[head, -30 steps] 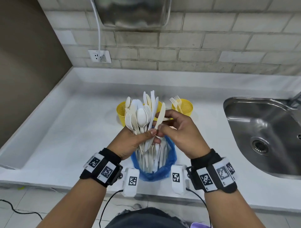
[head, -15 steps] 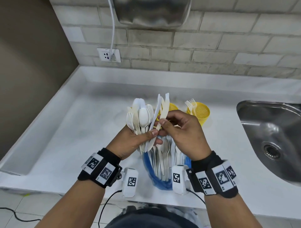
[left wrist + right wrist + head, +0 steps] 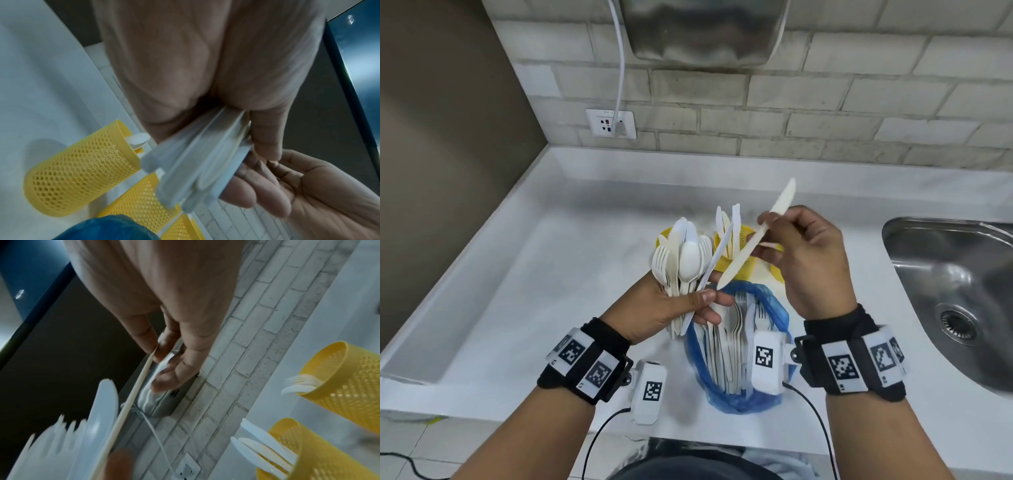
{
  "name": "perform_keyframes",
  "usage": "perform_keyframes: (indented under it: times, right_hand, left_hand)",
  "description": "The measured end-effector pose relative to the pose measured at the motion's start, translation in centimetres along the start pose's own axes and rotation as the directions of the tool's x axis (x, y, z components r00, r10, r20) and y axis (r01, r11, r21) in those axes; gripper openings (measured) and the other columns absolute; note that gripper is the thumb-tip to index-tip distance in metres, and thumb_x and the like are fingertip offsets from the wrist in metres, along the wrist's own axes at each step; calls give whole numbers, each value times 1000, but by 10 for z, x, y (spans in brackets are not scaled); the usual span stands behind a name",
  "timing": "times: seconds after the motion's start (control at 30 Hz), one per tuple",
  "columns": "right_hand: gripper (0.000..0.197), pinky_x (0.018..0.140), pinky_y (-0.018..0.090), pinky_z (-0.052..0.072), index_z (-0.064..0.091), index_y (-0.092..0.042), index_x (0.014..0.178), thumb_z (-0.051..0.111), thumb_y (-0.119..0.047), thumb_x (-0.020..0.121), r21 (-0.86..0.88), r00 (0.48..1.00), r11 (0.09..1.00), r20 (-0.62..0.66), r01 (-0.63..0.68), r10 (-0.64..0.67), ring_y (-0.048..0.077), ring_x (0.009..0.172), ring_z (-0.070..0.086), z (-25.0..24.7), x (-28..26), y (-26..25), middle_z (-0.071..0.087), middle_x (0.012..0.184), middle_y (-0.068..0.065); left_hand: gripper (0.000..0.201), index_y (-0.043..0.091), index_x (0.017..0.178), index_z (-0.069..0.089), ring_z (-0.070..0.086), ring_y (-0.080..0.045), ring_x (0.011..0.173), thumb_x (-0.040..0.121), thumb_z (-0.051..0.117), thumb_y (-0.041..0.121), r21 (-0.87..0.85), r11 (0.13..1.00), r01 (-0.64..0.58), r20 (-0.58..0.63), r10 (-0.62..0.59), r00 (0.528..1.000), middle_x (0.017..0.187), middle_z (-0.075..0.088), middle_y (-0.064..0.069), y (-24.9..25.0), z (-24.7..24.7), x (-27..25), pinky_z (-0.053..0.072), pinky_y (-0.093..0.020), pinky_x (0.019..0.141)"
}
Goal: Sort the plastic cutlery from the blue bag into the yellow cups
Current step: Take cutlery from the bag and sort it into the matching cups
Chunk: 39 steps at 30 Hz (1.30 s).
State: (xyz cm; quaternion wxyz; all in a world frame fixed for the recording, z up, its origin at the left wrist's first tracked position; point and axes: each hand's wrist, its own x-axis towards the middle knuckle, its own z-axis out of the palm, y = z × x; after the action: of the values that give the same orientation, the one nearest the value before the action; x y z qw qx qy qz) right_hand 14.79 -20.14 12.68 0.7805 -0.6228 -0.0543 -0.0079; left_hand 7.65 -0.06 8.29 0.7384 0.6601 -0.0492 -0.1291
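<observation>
Right hand [image 3: 801,260] pinches 1 cream knife [image 3: 758,236] between thumb and fingers; left hand [image 3: 664,308] grips a cutlery bundle [image 3: 685,263], apparently mixed, above the blue bag [image 3: 774,305].

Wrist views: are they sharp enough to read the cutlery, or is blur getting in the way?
Left wrist: the bundle is smeared and close, pieces unreadable; the mesh cup is crisp. Right wrist: forks and spoon at bottom left are motion-blurred, the cup with knives clearer. Head: sharp, the beige knife plain, edges bowed by the wide lens.

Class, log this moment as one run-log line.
left hand: grips cutlery bunch | right hand: pinches knife | knife cup: holds knives | blue bag: cutlery left
</observation>
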Motion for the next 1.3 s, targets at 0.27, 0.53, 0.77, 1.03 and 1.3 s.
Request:
perform_keyframes:
  times: [0.27,0.53,0.77,1.03,1.3]
  right_hand:
    - [13,50,28,34,52,-9,92,47,2,97,-64,994,997,97,-47,53,21,49,45,-10,7,-2,63,77,12]
    - [21,53,27,50,68,5,107,69,-12,95,-28,966,996,242,-87,91,7,51,52,21,-6,13,62,66,-6]
    - [13,52,28,37,67,-1,92,67,-13,99,61,997,997,76,-35,31,19,54,39,22,5,18,43,64,14]
    - [28,48,26,46,68,-2,104,53,-26,106,-65,967,987,199,-146,156,15,49,51,26,2,17,55,61,8]
    - [32,69,38,56,57,-7,87,40,-21,111,254,989,957,74,-140,125,29,69,63,15,24,5,63,78,14]
  left_hand:
    - [25,26,113,77,75,-27,81,94,62,17,-106,994,-1,45,6,999,108,77,-16,3,3,9,58,-32,73]
    - [26,30,106,78,76,-25,76,94,60,15,-147,989,16,75,-4,997,102,78,-14,6,4,16,59,-31,69]
    - [25,31,103,81,75,-22,71,92,59,23,-144,989,25,42,-19,999,100,79,-12,11,4,18,59,-28,65]
    - [22,17,112,75,75,-27,71,94,63,23,-125,992,4,4,-4,1000,101,77,-18,10,4,26,59,-29,63]
    - [27,10,118,69,75,-24,74,95,59,22,-49,997,52,37,-51,998,104,78,-15,8,4,28,60,-28,65]
